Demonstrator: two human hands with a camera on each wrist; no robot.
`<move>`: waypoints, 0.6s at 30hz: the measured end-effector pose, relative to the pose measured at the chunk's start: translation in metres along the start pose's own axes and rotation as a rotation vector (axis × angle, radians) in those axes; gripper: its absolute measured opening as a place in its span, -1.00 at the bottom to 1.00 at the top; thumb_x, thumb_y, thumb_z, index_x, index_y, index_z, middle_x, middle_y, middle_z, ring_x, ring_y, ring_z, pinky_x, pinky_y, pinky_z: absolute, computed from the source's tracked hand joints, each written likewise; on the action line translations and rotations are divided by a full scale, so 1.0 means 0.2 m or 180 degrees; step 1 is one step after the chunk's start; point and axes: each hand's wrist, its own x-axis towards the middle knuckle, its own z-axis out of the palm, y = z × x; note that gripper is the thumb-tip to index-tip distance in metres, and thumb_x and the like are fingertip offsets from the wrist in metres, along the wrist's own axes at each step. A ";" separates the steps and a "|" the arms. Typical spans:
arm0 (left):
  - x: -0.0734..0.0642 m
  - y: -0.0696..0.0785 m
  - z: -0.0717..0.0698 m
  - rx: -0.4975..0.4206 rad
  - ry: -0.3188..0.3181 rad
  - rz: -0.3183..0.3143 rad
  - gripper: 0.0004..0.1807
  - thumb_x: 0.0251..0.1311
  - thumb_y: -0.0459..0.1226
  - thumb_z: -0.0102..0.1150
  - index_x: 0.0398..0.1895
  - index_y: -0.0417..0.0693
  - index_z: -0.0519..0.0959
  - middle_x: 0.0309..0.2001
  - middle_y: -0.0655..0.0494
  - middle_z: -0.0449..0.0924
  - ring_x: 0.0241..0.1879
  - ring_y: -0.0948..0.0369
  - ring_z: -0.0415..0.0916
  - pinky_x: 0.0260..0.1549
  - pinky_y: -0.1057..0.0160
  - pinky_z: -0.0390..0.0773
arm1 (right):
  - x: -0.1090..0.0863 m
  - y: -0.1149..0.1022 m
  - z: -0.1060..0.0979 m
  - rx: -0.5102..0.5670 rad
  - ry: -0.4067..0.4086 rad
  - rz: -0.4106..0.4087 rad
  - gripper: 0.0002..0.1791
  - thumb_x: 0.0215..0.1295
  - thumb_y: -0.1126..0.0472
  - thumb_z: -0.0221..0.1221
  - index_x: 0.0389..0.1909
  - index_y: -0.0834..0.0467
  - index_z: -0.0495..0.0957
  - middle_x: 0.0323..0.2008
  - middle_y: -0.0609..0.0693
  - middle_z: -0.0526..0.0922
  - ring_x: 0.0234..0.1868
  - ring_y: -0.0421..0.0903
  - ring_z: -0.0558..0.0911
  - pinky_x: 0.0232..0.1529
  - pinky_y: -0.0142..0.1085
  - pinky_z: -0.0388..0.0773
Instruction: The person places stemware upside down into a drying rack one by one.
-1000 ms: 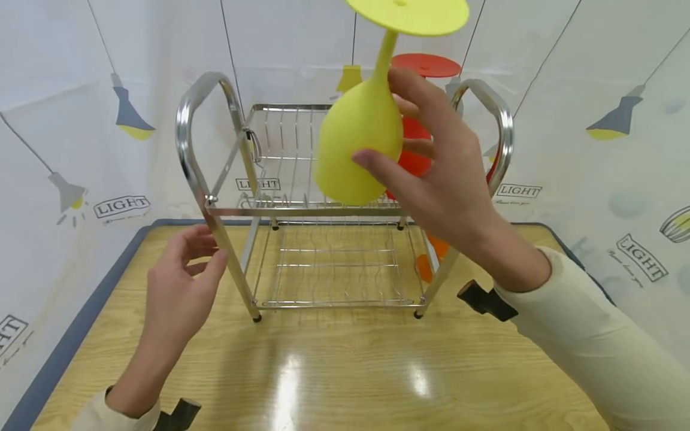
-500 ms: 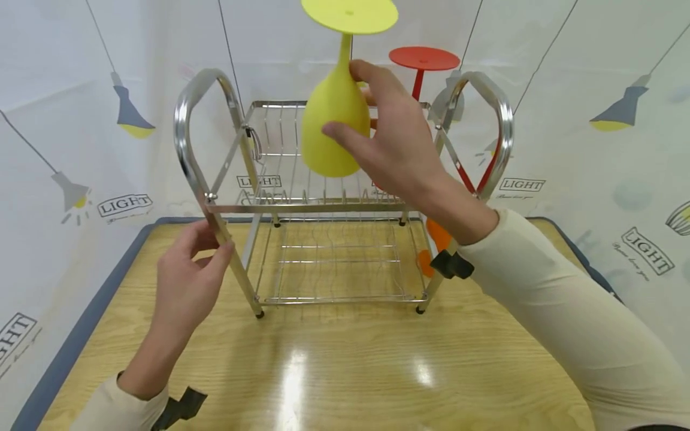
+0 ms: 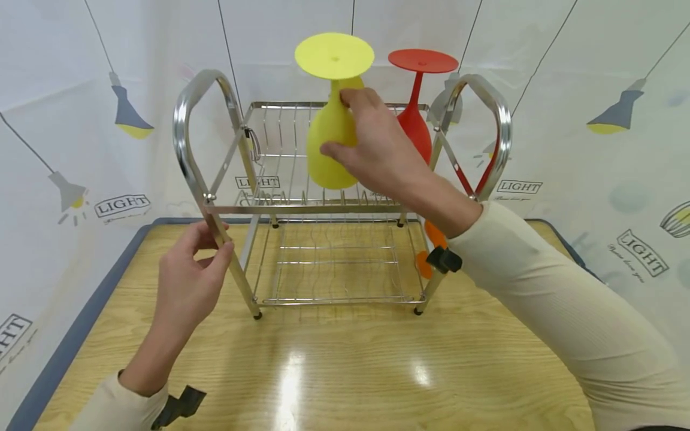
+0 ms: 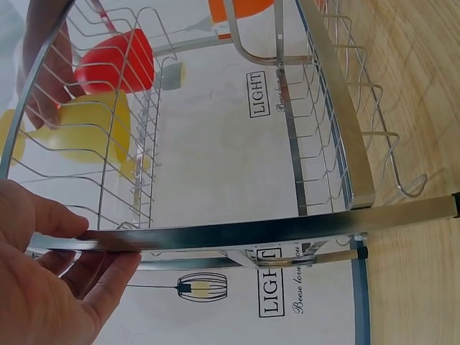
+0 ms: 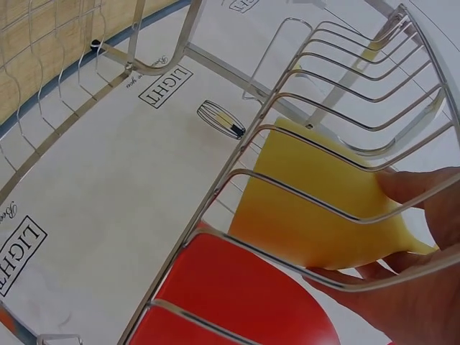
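Yellow goblet upside down at the rack's upper tier, right hand on it

Yellow goblet (image 3: 320,152): foot up, rim down, about midway along the upper tier of the steel dish rack (image 3: 307,209). Stem near vertical. Rim close to the tier wires; can't tell if it bears on them.

Right hand (image 3: 385,134): grip pinching the bowl, thumb on one side, fingers on the other, up toward the stem.

Left hand (image 3: 191,272): grip closed around the rack's left front post (image 3: 236,272), thumb on one face, fingers on the opposite one.

Red goblet (image 3: 422,127): also inverted, upper tier, just right of the yellow one in the head view. Contact between the two: can't tell.

Orange item (image 3: 424,264): low by the rack's right side, partly hidden. Rack stands on the wood-grain surface (image 3: 345,359), black feet down.
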 end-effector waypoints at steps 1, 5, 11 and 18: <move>0.00 0.00 0.00 0.0015 -0.0014 0.0000 -0.76 0.27 -0.40 0.16 0.00 -0.19 0.55 -0.20 -0.01 0.60 -0.16 0.22 0.57 -0.27 0.63 0.55 | 0.00 0.00 0.00 -0.0005 -0.0016 0.0005 -0.23 0.25 0.12 0.30 0.40 0.19 0.17 0.28 0.06 0.32 0.23 -0.10 0.41 0.18 -0.28 0.52; 0.00 0.00 0.00 0.0015 -0.0035 0.0008 -0.76 0.27 -0.40 0.17 -0.01 -0.19 0.54 -0.19 -0.03 0.60 -0.16 0.23 0.55 -0.28 0.63 0.55 | 0.00 0.00 0.01 -0.0004 -0.0052 0.0012 -0.27 0.25 0.14 0.30 0.36 0.21 0.19 0.24 0.07 0.34 0.22 -0.09 0.41 0.18 -0.28 0.52; 0.00 -0.01 0.00 -0.0011 -0.0030 0.0022 -0.75 0.26 -0.40 0.19 0.00 -0.19 0.55 -0.18 -0.02 0.61 -0.17 0.36 0.53 -0.27 0.63 0.54 | 0.01 0.01 0.02 -0.0007 -0.0127 0.0119 -0.23 0.26 0.13 0.29 0.39 0.20 0.14 0.27 0.06 0.33 0.22 -0.09 0.42 0.17 -0.26 0.53; 0.00 -0.01 0.00 -0.0121 -0.0024 0.0039 -0.73 0.24 -0.44 0.20 0.01 -0.22 0.55 -0.17 -0.06 0.62 -0.21 0.50 0.48 -0.26 0.64 0.53 | 0.02 0.01 0.02 -0.0091 -0.0214 0.0246 -0.19 0.30 0.11 0.25 0.46 0.19 0.06 0.30 0.05 0.34 0.24 -0.07 0.44 0.16 -0.24 0.55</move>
